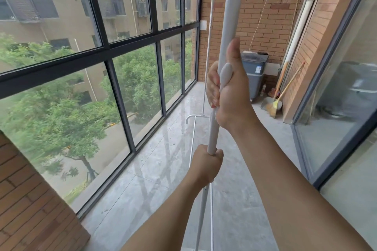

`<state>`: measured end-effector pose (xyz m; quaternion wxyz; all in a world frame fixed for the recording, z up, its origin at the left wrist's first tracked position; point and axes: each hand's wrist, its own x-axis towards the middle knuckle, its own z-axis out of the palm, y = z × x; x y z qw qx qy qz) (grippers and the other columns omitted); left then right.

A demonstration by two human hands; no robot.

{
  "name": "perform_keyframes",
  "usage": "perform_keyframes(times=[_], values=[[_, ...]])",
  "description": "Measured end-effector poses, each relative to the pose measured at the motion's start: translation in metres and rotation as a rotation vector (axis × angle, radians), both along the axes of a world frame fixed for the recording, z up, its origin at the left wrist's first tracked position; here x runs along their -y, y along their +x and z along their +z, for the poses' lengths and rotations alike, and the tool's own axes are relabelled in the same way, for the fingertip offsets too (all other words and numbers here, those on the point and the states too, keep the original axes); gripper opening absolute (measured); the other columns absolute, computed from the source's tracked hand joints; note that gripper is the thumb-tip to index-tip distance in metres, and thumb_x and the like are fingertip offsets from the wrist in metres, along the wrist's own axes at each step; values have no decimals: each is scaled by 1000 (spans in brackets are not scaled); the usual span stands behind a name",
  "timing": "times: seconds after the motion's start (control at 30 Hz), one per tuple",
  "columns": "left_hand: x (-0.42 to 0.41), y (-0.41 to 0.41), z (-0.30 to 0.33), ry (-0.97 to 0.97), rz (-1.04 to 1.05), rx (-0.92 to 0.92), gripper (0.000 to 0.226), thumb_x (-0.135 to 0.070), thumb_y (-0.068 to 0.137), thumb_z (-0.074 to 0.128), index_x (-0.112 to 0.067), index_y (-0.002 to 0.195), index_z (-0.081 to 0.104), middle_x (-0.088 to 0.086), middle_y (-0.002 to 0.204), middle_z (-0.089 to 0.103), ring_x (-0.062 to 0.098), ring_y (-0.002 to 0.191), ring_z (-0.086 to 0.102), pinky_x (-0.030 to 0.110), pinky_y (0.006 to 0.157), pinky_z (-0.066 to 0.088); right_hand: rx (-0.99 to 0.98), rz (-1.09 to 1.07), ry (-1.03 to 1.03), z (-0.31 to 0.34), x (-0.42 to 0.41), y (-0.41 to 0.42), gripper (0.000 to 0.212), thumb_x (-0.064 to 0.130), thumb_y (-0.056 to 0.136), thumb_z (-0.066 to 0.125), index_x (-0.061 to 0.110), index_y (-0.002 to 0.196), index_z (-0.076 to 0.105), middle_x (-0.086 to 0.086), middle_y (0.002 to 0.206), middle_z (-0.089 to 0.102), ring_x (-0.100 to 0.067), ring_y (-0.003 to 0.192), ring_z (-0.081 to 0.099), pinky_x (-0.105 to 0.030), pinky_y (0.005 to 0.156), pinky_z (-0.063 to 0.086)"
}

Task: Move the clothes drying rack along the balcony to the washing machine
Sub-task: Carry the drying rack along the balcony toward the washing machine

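Observation:
The white clothes drying rack (226,16) stands right in front of me, its near upright pole running from top to bottom of the view. My right hand (228,87) is shut around that pole at its white plastic clamp, thumb up. Lower on the same pole my left hand (207,162) is shut in a fist. The rack's far upright and its curved foot bar show further down the balcony. The grey washing machine (254,71) stands against the brick end wall, its lid closed and a cable running up to a wall socket.
Floor-to-ceiling windows (114,47) line the left side. A glass sliding door (334,96) lines the right. A broom and dustpan (274,104) lean in the corner right of the washing machine. A brick pillar (30,199) sits at my near left. The tiled floor (163,169) runs ahead.

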<state>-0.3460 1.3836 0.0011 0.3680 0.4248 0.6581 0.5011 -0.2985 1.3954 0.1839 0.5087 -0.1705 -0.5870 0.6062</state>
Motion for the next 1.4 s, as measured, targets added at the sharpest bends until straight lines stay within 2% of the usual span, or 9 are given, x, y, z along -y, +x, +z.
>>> perform_keyframes(times=[0.3,0.53,0.83,0.97,1.1,1.4], values=[[-63,-8,4,-1,19,-3,49,-18,81,49,-23,37,29,-11,39,26,14,38,27,23,39,32,-9,22,23,2,-66,-8,67,69,83,34,9,66,11,-12,56,9,-24,45,7,-33,41,9],[-104,-24,1,-9,4,-1,49,-17,82,48,-23,37,28,-12,39,25,13,39,25,21,38,30,3,-1,24,1,-108,-26,65,69,82,34,10,65,13,-12,55,10,-23,45,9,-33,41,11],[-159,-76,2,-13,-19,-4,47,-18,79,48,-24,36,29,-13,38,25,11,37,26,19,36,29,1,-24,-12,2,-163,-75,64,70,81,35,13,61,16,-3,48,14,-21,44,9,-36,43,8],[-179,-95,3,-7,-25,0,43,-16,81,47,-25,46,25,-13,38,25,11,39,26,21,39,28,-2,-31,-22,1,-184,-93,63,71,81,33,16,50,28,2,41,22,-14,36,16,-30,38,13],[-201,-114,2,8,-34,-11,38,-16,82,47,-22,52,24,-13,37,25,10,37,26,19,37,28,-24,-33,-22,-1,-206,-110,63,70,84,32,17,50,29,3,41,23,-14,36,16,-28,37,15],[-276,-144,-2,8,-34,-8,45,-18,78,47,-25,40,26,-14,39,24,10,37,24,19,37,26,-2,-49,-8,0,-280,-141,63,70,83,33,17,50,27,-1,45,20,-19,41,13,-38,43,11]])
